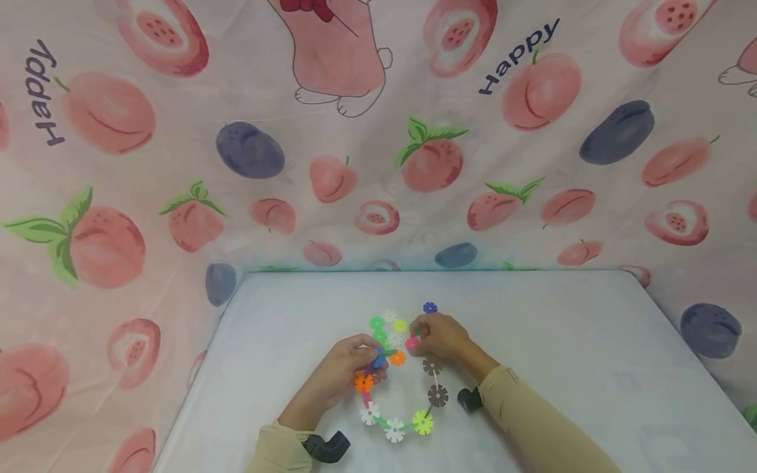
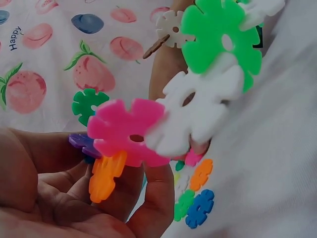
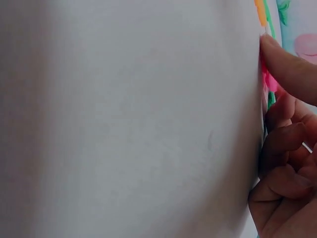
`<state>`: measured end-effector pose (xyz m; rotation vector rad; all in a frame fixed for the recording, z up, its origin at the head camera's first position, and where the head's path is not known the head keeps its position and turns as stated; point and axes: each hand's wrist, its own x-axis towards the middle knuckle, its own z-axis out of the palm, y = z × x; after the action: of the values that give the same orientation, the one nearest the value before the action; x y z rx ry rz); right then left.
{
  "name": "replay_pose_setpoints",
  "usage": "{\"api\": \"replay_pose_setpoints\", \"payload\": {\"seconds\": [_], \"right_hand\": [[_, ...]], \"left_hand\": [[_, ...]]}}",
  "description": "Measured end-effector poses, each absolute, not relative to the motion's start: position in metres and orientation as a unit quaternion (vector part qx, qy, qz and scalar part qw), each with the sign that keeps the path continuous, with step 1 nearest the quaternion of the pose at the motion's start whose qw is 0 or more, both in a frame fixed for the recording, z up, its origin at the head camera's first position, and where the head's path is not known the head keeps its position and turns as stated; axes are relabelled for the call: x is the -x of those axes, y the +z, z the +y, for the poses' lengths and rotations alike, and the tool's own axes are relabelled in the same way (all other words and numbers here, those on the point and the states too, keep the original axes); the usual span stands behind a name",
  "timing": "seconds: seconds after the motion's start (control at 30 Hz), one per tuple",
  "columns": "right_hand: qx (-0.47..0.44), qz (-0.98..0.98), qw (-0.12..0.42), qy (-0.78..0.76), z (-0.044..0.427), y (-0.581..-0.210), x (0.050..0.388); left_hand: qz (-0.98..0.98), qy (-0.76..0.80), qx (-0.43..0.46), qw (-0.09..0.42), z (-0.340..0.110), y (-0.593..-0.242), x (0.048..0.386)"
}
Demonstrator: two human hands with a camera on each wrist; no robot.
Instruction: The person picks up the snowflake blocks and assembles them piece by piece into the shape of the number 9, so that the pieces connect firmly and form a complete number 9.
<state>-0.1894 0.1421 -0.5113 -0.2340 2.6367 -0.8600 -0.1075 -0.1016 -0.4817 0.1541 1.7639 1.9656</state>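
Observation:
Notched plastic flower-shaped discs are slotted together into a curved chain, with white, green, yellow, orange, pink and brown pieces. My left hand grips one end of it, fingers curled round a purple disc and blue disc beside the orange disc. A green disc stands out from that end. My right hand is low at the tabletop, thumb and forefinger pinching a pink disc; the fingers partly hide it. The chain's brown disc end lies below this hand.
Loose discs lie between the hands, among them an orange disc, a yellow disc and a green disc. A dark blue disc lies beyond the right hand. The white table meets a fruit-print cloth behind.

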Motion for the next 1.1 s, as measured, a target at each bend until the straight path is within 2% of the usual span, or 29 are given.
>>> {"api": "replay_pose_setpoints", "payload": {"seconds": [0.43,0.7,1.1], "right_hand": [[0.147,0.887,0.186,-0.396,0.157,-0.509,0.192],[0.133,0.824,0.243,-0.495,0.157,-0.493,0.185],[0.112,0.816,0.258,-0.505,0.152,-0.473,0.172]], "left_hand": [[0.676,0.696,-0.054,0.237,-0.102,-0.486,0.109],[0.682,0.69,-0.05,0.238,-0.102,-0.486,0.11],[0.687,0.684,-0.049,0.242,-0.1,-0.487,0.112]]}}
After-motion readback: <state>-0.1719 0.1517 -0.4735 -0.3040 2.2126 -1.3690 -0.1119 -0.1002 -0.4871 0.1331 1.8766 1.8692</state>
